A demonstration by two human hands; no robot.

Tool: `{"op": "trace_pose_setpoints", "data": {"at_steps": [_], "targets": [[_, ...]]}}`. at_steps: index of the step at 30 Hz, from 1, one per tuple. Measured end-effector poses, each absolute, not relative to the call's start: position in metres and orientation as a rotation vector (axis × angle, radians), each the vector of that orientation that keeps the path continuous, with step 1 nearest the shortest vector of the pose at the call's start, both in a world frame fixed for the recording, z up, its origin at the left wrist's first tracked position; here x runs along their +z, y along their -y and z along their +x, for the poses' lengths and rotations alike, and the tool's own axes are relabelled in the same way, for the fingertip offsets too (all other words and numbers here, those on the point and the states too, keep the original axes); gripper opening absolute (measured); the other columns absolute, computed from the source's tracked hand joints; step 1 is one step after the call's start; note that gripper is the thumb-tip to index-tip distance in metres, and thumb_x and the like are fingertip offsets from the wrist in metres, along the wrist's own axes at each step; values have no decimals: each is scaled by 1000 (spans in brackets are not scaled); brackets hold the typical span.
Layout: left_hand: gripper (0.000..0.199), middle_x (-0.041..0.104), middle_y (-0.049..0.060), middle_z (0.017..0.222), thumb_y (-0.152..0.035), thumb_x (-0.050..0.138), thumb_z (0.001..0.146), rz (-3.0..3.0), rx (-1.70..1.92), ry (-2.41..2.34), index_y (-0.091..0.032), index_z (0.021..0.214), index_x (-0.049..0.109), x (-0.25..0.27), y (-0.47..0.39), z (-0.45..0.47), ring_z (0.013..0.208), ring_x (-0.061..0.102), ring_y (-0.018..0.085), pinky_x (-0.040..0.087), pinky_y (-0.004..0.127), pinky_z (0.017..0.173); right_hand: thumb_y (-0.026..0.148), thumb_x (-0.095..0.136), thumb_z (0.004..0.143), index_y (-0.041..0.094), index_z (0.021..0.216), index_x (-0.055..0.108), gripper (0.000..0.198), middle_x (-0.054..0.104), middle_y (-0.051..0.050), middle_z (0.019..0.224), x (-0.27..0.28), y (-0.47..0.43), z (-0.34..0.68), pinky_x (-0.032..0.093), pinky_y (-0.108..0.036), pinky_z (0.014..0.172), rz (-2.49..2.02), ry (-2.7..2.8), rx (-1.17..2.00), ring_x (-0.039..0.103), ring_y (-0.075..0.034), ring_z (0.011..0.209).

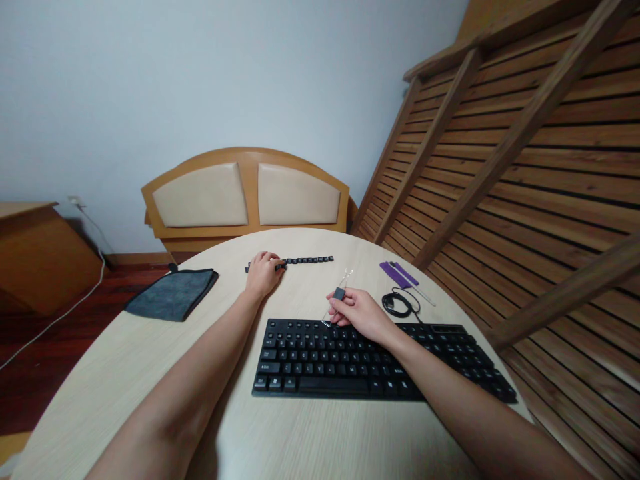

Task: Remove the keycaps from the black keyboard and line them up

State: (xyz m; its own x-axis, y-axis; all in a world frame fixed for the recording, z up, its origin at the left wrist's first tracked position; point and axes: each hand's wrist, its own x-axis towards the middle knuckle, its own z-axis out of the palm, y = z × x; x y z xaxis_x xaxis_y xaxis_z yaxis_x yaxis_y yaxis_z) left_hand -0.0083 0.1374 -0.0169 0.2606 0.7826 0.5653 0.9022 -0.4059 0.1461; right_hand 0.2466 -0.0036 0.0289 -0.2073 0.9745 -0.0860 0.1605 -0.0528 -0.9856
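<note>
Head cam's got the right hand [361, 312] pinching a wire puller [339, 293] by its dark grip at the far edge of the keyboard [327, 369], while the left hand [261, 275] sits beyond the keyboard's far left corner, fingers curled over a row of keycaps [310, 259], can't tell if they're pinching one.

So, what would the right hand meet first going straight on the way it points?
Probably the left hand, at the row of loose keycaps; how high the right hand sits is unclear.
</note>
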Motion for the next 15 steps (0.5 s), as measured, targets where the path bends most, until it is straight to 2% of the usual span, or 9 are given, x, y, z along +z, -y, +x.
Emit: {"op": "trace_pose_setpoints", "data": {"at_steps": [15], "targets": [[17, 68, 8, 105, -25, 61, 84, -2327, -869, 1587, -22, 96, 73, -17, -137, -9, 105, 52, 30, 43, 43, 91, 28, 63, 87, 12, 98, 62, 19, 67, -3, 75, 33, 5, 246, 51, -17, 53, -1283, 1474, 1353, 65, -9, 61]]}}
